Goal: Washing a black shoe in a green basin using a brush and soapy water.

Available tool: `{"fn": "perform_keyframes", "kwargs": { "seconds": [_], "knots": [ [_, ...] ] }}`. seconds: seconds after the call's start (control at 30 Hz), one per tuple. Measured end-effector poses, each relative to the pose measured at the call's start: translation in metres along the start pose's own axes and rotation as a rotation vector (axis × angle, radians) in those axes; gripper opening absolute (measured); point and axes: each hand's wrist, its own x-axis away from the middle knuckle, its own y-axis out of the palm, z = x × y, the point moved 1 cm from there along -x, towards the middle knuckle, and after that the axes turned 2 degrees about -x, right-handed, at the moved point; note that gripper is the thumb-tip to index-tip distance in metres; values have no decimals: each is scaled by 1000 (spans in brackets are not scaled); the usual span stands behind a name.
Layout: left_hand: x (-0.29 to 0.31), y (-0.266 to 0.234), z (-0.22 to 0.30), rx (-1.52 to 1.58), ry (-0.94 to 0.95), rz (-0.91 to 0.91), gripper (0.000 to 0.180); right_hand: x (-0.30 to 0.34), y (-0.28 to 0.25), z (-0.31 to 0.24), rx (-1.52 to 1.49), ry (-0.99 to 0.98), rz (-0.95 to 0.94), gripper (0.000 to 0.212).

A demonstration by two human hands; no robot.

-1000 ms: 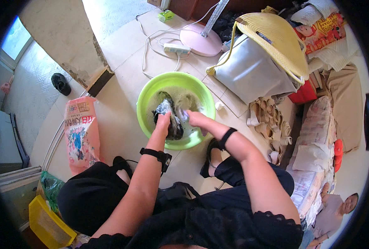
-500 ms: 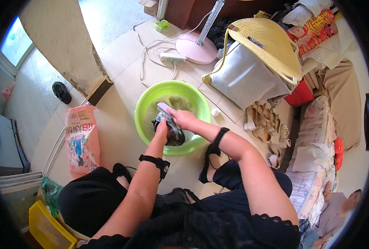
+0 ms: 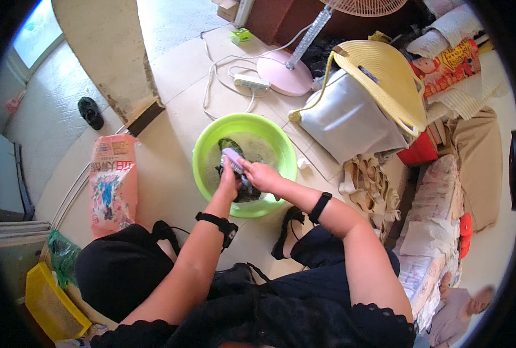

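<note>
A bright green basin [image 3: 199,165] of cloudy, sudsy water stands on the tiles in front of me. Inside it, my left hand [image 3: 228,184] is closed around a wet black shoe [image 3: 247,192], partly hidden by my hands. My right hand [image 3: 262,176] grips a scrubbing brush [image 3: 233,155] with a purple back and pale bristles. The bristles face down against the shoe, close to my left fingers. Dark straps circle both wrists or forearms.
Left of the basin stands a pink printed bag [image 3: 113,185]; a black shoe [image 3: 90,113] lies farther off. Beyond are a power strip [image 3: 252,82] and a fan base [image 3: 284,74]. On the right are a grey bag [image 3: 350,116], pale shoes [image 3: 369,188] and a seated person [image 3: 458,313].
The brush has tipped and shifted along the shoe, and both hands have turned slightly. More of the shoe shows at the far end of the basin. The whole view has shifted a little.
</note>
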Motion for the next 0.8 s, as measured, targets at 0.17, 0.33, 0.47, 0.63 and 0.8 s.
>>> {"fn": "perform_keyframes", "kwargs": {
  "seconds": [0.17, 0.33, 0.47, 0.63, 0.8],
  "knots": [
    [-8, 7, -12, -240, 157, 113, 24, -30, 13, 41, -41, 226, 204, 51],
    [-29, -10, -16, -284, 181, 176, 43, -26, 40, 71, 20, 362, 126, 57],
    [-36, -13, -21, -520, 152, 295, 42, -29, 60, 70, 90, 499, -118, 48],
    [-55, -13, -31, -529, 234, 272, 50, -43, 73, 119, 110, 494, -35, 44],
    [-33, -18, -16, -426, 74, 294, 59, -23, 35, 87, -101, 258, -47, 55]
  ]
}}
